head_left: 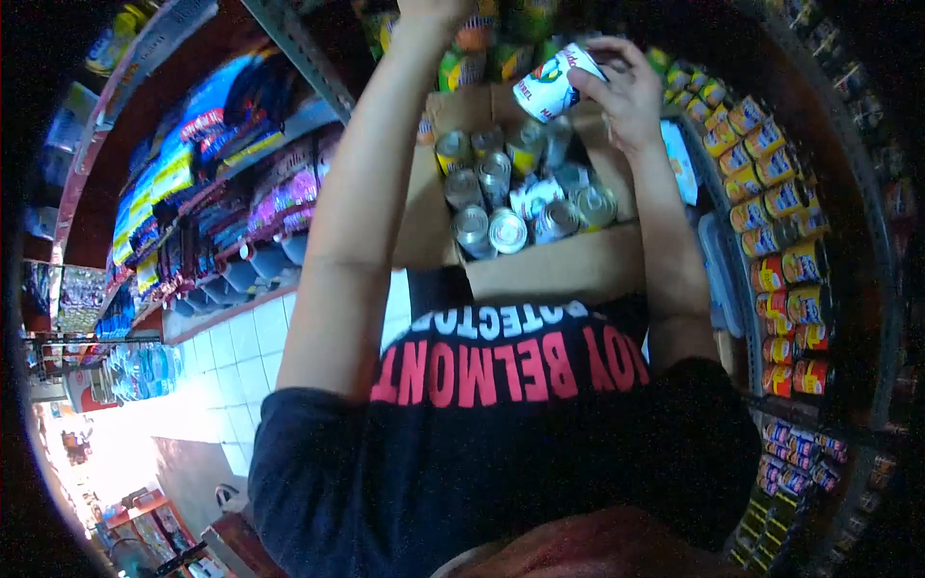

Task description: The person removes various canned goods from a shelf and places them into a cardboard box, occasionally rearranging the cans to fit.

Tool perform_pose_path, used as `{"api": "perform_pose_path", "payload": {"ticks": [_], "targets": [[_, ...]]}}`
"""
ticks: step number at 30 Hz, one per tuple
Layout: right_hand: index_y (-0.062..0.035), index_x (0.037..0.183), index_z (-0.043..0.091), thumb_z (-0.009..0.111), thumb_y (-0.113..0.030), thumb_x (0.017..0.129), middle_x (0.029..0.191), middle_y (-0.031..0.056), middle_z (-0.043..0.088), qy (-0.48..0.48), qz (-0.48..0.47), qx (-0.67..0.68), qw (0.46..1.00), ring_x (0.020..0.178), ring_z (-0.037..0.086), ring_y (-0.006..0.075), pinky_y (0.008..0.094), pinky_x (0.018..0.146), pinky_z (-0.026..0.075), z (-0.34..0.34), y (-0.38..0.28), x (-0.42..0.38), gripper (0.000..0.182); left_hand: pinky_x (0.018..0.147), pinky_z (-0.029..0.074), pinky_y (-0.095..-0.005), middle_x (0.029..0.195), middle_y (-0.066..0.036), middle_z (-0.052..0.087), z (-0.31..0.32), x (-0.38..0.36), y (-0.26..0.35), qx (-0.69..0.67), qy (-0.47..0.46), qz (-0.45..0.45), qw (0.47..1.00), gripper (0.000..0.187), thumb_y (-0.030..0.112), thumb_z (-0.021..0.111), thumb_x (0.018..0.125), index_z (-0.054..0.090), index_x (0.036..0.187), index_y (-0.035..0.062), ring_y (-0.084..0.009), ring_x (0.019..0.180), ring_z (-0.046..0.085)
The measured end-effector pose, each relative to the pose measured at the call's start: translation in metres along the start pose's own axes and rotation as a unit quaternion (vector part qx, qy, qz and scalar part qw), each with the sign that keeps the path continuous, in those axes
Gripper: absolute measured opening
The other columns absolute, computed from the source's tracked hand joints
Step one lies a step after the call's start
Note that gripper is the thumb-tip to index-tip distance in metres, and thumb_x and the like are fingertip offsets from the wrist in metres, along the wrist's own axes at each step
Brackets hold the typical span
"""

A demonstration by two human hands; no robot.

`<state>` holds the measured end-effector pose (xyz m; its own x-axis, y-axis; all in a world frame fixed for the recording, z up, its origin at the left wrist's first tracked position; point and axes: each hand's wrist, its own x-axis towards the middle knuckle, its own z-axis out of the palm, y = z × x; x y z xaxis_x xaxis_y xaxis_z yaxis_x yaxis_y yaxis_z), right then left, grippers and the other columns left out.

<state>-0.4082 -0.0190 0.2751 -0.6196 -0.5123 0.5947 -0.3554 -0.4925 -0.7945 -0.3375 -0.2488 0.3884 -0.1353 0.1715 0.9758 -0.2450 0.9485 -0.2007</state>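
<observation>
My right hand (621,91) is closed round a can with a white label (549,85), tilted above the far side of an open cardboard box (559,270). My left hand (436,12) is raised at the top edge, near yellow-green cans (462,69) on the shelf; its fingers are cut off by the frame. Inside the box stand several metal cans (507,231), some with yellow labels, and one white-labelled can (536,197) lies tilted among them.
Shelves at the right hold stacked yellow and red cans (771,202). Colourful packets (198,135) fill the left shelves. White floor tiles (236,356) show at the lower left, with water bottles (145,371) beyond.
</observation>
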Motion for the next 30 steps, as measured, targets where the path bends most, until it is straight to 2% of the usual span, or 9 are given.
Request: {"api": "perform_pose_path", "payload": {"ticks": [4, 8, 10, 16, 21, 23, 24, 26, 30], "targets": [[-0.0006, 0.113, 0.065, 0.092, -0.008, 0.076, 0.109, 0.0080, 0.071, 0.098, -0.312, -0.080, 0.942, 0.100, 0.066, 0.0135, 0.0283, 0.088, 0.055, 0.013, -0.043, 0.059, 0.046, 0.092, 0.045, -0.0460, 0.115, -0.011, 0.058, 0.048, -0.036, -0.050, -0.115, 0.100, 0.106, 0.983, 0.036, 0.012, 0.060, 0.084, 0.066, 0.119, 0.0160, -0.0334, 0.109, 0.055], [-0.0025, 0.097, 0.063, 0.083, -0.004, 0.084, 0.095, 0.0038, 0.068, 0.143, -0.421, -0.012, 0.896, 0.087, 0.065, 0.0107, 0.0275, 0.079, 0.054, 0.041, -0.106, 0.123, 0.025, 0.087, 0.045, -0.0442, 0.106, -0.008, 0.057, 0.007, -0.004, -0.004, 0.027, 0.020, 0.005, 0.999, 0.033, 0.012, 0.060, 0.083, 0.065, 0.116, 0.0153, -0.0298, 0.103, 0.055], [-0.0042, 0.100, 0.060, 0.090, -0.009, 0.075, 0.097, 0.0030, 0.062, 0.175, -0.437, -0.186, 0.862, 0.089, 0.062, 0.0137, 0.0302, 0.079, 0.052, 0.030, -0.115, 0.153, 0.040, 0.090, 0.045, -0.0442, 0.111, -0.010, 0.057, 0.004, -0.004, -0.002, -0.001, -0.003, -0.011, 1.000, 0.036, 0.011, 0.060, 0.084, 0.065, 0.119, 0.0149, -0.0319, 0.105, 0.054], [-0.0025, 0.096, 0.061, 0.093, -0.014, 0.073, 0.087, 0.0073, 0.062, 0.174, -0.291, -0.305, 0.890, 0.080, 0.065, 0.0187, 0.0352, 0.075, 0.055, 0.038, -0.103, 0.204, 0.041, 0.092, 0.045, -0.0446, 0.110, -0.009, 0.060, 0.000, -0.002, 0.002, -0.026, -0.013, -0.025, 0.999, 0.042, 0.004, 0.061, 0.080, 0.066, 0.121, 0.0109, -0.0325, 0.106, 0.056], [-0.0040, 0.132, 0.054, 0.085, -0.007, 0.079, 0.109, 0.0099, 0.068, 0.017, -0.258, -0.330, 0.908, 0.097, 0.066, 0.0154, 0.0316, 0.083, 0.056, 0.017, -0.076, 0.216, 0.061, 0.092, 0.045, -0.0418, 0.111, -0.006, 0.058, 0.002, -0.003, 0.000, -0.003, -0.008, -0.019, 1.000, 0.032, 0.010, 0.061, 0.084, 0.064, 0.115, 0.0122, -0.0284, 0.105, 0.055], [-0.0082, 0.146, 0.041, 0.084, -0.005, 0.079, 0.114, 0.0129, 0.066, -0.221, -0.339, 0.102, 0.909, 0.103, 0.066, 0.0197, 0.0351, 0.084, 0.057, -0.013, -0.032, 0.245, 0.080, 0.092, 0.045, -0.0420, 0.112, -0.006, 0.058, 0.004, -0.003, 0.001, -0.007, -0.006, -0.018, 1.000, 0.032, 0.010, 0.061, 0.084, 0.064, 0.115, 0.0122, -0.0283, 0.105, 0.055], [-0.0114, 0.153, 0.032, 0.085, -0.003, 0.078, 0.115, 0.0138, 0.065, -0.236, -0.307, 0.107, 0.916, 0.102, 0.067, 0.0224, 0.0371, 0.085, 0.057, -0.019, -0.038, 0.239, 0.093, 0.092, 0.045, -0.0421, 0.112, -0.006, 0.058, 0.006, -0.003, 0.001, -0.005, 0.004, -0.018, 1.000, 0.032, 0.009, 0.061, 0.083, 0.065, 0.115, 0.0123, -0.0283, 0.106, 0.055], [-0.0113, 0.151, 0.035, 0.087, -0.003, 0.076, 0.111, 0.0130, 0.065, -0.016, -0.097, -0.170, 0.981, 0.100, 0.067, 0.0209, 0.0369, 0.085, 0.058, 0.003, -0.080, 0.206, 0.091, 0.093, 0.045, -0.0428, 0.111, -0.006, 0.059, 0.006, -0.004, 0.002, -0.013, 0.011, -0.020, 1.000, 0.033, 0.009, 0.061, 0.083, 0.065, 0.115, 0.0125, -0.0288, 0.106, 0.055], [-0.0085, 0.140, 0.048, 0.089, -0.006, 0.075, 0.108, 0.0117, 0.067, 0.006, -0.120, -0.233, 0.965, 0.098, 0.068, 0.0192, 0.0347, 0.082, 0.058, 0.013, -0.084, 0.199, 0.077, 0.094, 0.044, -0.0429, 0.110, -0.006, 0.059, 0.004, -0.004, 0.002, -0.013, -0.002, -0.021, 1.000, 0.031, 0.009, 0.061, 0.083, 0.065, 0.114, 0.0126, -0.0294, 0.106, 0.055]]}}
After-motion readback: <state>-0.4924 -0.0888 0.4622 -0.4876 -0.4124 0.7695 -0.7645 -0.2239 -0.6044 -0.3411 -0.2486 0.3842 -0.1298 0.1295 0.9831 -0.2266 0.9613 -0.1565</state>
